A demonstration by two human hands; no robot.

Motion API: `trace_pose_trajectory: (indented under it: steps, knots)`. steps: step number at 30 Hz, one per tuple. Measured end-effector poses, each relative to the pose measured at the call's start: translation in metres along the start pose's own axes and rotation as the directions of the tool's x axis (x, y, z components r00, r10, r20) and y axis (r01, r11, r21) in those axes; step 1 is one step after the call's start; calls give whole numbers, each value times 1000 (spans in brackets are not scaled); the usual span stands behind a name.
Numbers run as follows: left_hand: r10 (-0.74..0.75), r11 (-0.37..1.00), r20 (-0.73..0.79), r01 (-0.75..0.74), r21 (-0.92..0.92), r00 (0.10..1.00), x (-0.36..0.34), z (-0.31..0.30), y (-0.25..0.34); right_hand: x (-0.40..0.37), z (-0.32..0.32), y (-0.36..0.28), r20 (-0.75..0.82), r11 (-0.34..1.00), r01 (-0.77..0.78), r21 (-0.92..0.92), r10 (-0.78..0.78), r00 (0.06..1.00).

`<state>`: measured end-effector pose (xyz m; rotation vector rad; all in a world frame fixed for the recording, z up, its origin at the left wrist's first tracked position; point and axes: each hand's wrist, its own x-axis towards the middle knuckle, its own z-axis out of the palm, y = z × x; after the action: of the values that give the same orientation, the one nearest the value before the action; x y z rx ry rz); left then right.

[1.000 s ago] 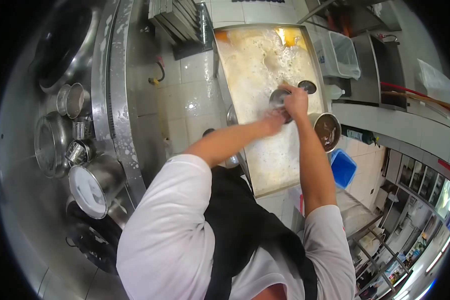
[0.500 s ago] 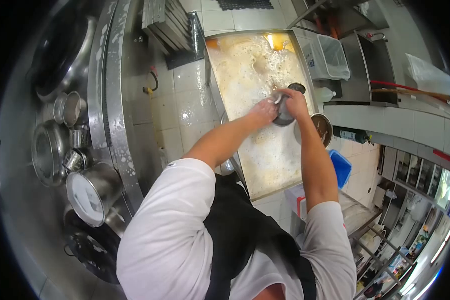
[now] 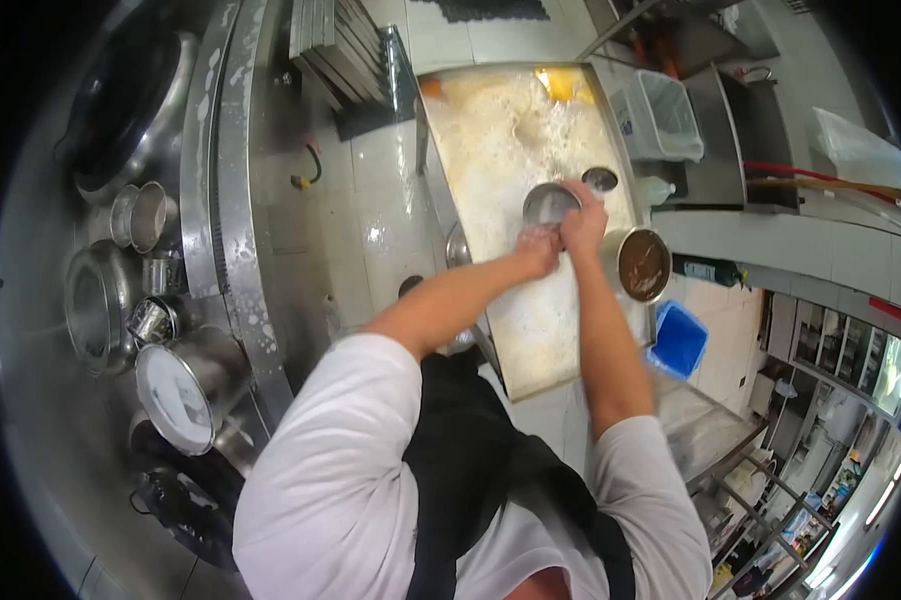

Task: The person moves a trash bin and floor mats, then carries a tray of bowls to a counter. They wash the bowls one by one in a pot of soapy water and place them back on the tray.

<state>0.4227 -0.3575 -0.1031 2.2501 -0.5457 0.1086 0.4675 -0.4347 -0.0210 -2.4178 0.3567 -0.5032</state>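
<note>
Above a wide metal sink (image 3: 458, 220) full of foamy, cloudy water, my right hand (image 3: 586, 220) is closed around the right rim of a round metal pot (image 3: 551, 204). The pot's greyish round face is turned up toward me. My left hand (image 3: 539, 251) presses against the pot's near side with bunched fingers, close beside the right hand. Whether it grips the pot or a small cloth or pad is hidden. A small dark round cup (image 3: 600, 180) sits in the foam just right of the pot. A pot with brown contents (image 3: 645, 265) stands at the sink's right edge.
On the left, a steel counter (image 3: 236, 200) borders a shelf of stacked metal pots (image 3: 186, 390). A blue basket (image 3: 679, 338) and a clear plastic bin (image 3: 666, 115) stand right of the sink. Metal panels (image 3: 336, 55) lean at the back left.
The metal pot has tilted so its round face shows and moved slightly left and up. My left hand has come down to its near side. My right hand keeps hold of its rim.
</note>
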Motion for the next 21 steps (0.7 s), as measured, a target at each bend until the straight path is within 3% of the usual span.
trace_pose_trajectory:
  steps: [1, 2, 3, 4, 6, 7, 8, 9, 10, 11, 12, 13, 14, 15, 16, 18, 19, 20, 21]
  knots:
    - [231, 972, 178, -218, -89, 957, 3, 19, -33, 6, -9, 7, 286, 998, 46, -38, -34, 958]
    - [241, 969, 174, -228, -92, 955, 11, 0, -35, 26, -15, 13, 532, 992, 120, -48, -77, 843]
    - [351, 927, 329, -374, 8, 877, 29, -36, -30, 43, -14, 23, 685, 982, 132, -132, -6, 729]
    - [411, 858, 492, -509, 78, 768, 35, -53, -26, 50, -21, 24, 685, 981, 138, -136, -8, 728]
    - [392, 815, 550, -555, 165, 738, 43, -50, -24, 59, -27, 23, 770, 942, -331, 48, 177, 614]
    - [295, 943, 548, -330, -37, 783, 47, -73, -8, 56, -19, 47, 761, 846, -437, 306, 58, 646]
    - [194, 969, 569, -67, -237, 799, 48, -85, 1, 53, -21, 48, 757, 842, -439, 312, 60, 651]
    - [196, 969, 574, -66, -239, 795, 47, -86, 1, 44, -27, 49, 732, 627, -636, 451, 149, 665]
    - [152, 887, 543, 128, -444, 826, 48, -88, -4, 39, -31, 50, 719, 349, -748, 565, 237, 654]
    - [98, 727, 520, 296, -619, 848, 51, -90, -8, 35, -33, 56, 750, 406, -728, 552, 139, 646]
    - [105, 731, 516, 286, -620, 850, 55, -92, -8, 29, -34, 57, 745, 408, -721, 560, 135, 654]
    - [-72, 475, 538, 503, -722, 840, 58, -92, -8, 22, -36, 56, 826, 336, -795, 505, 77, 558]
    - [-229, 147, 592, 628, -764, 773, 62, -94, -6, 15, -38, 55, 891, 268, -860, 434, 11, 453]
    - [-312, -31, 590, 613, -790, 745, 69, -94, -5, 8, -35, 53, 875, 138, -869, 476, 27, 483]
    - [-309, -28, 590, 613, -790, 746, 76, -88, -11, 0, -38, 39, 873, 138, -867, 480, 26, 487]
    - [-364, -272, 575, 507, -818, 733, 90, -68, -25, -11, -51, 0, 697, -96, -690, 717, 101, 710]
    - [-437, -357, 512, 380, -854, 740, 92, -67, -22, -14, -56, -4, 669, -244, -646, 723, 17, 743]
    - [-432, -345, 512, 388, -855, 743, 90, -77, -7, -17, -58, -13, 660, -253, -636, 729, 15, 751]
    - [-526, -291, 352, 225, -930, 775, 90, -85, 18, -20, -61, -22, 546, -344, -502, 794, 40, 837]
